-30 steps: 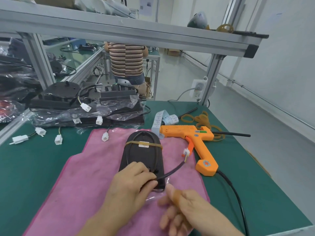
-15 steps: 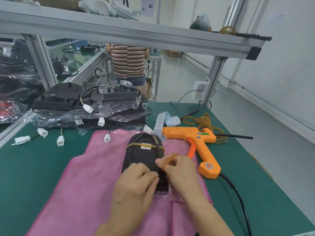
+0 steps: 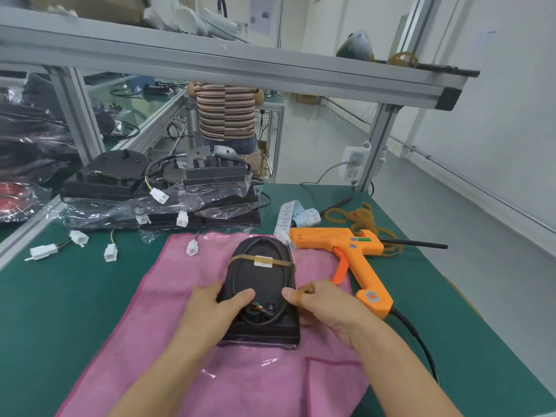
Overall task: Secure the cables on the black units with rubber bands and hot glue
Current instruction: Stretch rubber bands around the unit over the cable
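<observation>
Black unit (image 3: 261,291) on pink cloth (image 3: 168,335): left hand (image 3: 215,308) grips its left edge; right hand (image 3: 320,308) pinches a rubber band (image 3: 303,288) at its right edge, glue gun (image 3: 350,260) just beyond.

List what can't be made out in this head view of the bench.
- Print on the white label under the rubber band: too small.
- Near left corner of the black unit: covered by the left hand.
- Glue gun cord's end: cut off by the bottom edge.
- Stacked units behind: blurred by plastic bags.
</observation>
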Demonstrator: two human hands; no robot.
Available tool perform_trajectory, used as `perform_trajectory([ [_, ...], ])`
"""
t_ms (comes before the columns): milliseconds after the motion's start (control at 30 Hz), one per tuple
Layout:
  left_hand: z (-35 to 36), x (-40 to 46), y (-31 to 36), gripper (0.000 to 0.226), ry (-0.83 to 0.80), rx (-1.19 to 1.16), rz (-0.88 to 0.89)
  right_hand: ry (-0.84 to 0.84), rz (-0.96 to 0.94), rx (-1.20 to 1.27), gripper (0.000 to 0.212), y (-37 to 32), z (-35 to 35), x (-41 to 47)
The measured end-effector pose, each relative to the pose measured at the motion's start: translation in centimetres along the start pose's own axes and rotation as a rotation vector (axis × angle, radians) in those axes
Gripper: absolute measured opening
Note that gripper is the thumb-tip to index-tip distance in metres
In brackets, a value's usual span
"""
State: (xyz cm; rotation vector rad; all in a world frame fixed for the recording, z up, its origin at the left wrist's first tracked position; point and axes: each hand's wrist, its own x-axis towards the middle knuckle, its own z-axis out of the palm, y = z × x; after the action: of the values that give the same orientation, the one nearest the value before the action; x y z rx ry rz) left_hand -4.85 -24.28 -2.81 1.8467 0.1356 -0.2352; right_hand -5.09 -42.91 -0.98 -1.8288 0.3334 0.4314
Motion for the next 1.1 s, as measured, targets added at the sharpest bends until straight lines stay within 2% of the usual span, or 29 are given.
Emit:
perform_trajectory([
  [100, 0.3, -0.6, 0.2, 0.057, 0.079, -0.032, 0.075, -0.055, 0.007, 0.158, 0.039, 0.4, 0.0, -0.3],
  [167, 0.2, -0.8, 0.4, 0.048, 0.150, -0.059, 0.139, -0.115, -0.021, 0.285, 0.035, 0.8, 0.2, -0.5],
  [233, 0.0, -0.7, 0.5, 0.030, 0.111, -0.192, 0.198, -0.141, -0.079, 0.364, 0.032, 0.9, 0.1, -0.8],
  [267, 0.0, -0.6, 0.5, 0.028, 0.071, -0.300, 0.204, -0.136, -0.115, 0.376, 0.037, 0.8, -0.1, -0.9],
  [367, -0.2, -0.2, 0.5, 0.031, 0.106, -0.547, 0.186, -0.146, -0.202, 0.379, 0.050, -0.1, -0.1, -1.0],
  [467, 0.2, 0.0, 0.8, 0.033, 0.157, -0.656, 0.227, -0.293, -0.207, 0.462, 0.047, -0.8, 0.5, -1.2],
  [533, 0.3, -0.1, 0.9, 0.035, 0.179, -0.702, 0.241, -0.321, -0.216, 0.438, 0.041, -1.3, 0.7, -1.4],
  [633, 0.0, -0.1, 1.1, 0.039, 0.119, -0.717, 0.249, -0.185, -0.216, 0.356, 0.034, -1.8, 0.9, -1.1],
  [700, -0.4, 0.0, 1.1, 0.052, 0.040, -0.704, 0.270, -0.059, -0.237, 0.305, 0.034, -1.8, 1.1, -0.6],
  [767, -0.9, -0.1, 1.0, 0.072, -0.049, -0.667, 0.298, 0.000, -0.276, 0.285, 0.034, -1.6, 1.3, -0.4],
  [833, -1.3, -0.1, 0.8, 0.081, -0.131, -0.602, 0.342, 0.040, -0.309, 0.278, 0.033, -1.4, 1.5, -0.4],
  [933, -1.5, -0.3, 0.5, 0.090, -0.200, -0.556, 0.380, 0.003, -0.338, 0.292, 0.029, -1.4, 1.6, -0.5],
  [1100, -1.6, -0.3, 0.5, 0.104, -0.154, -0.579, 0.350, -0.069, -0.342, 0.288, 0.029, -1.6, 1.5, -0.8],
])
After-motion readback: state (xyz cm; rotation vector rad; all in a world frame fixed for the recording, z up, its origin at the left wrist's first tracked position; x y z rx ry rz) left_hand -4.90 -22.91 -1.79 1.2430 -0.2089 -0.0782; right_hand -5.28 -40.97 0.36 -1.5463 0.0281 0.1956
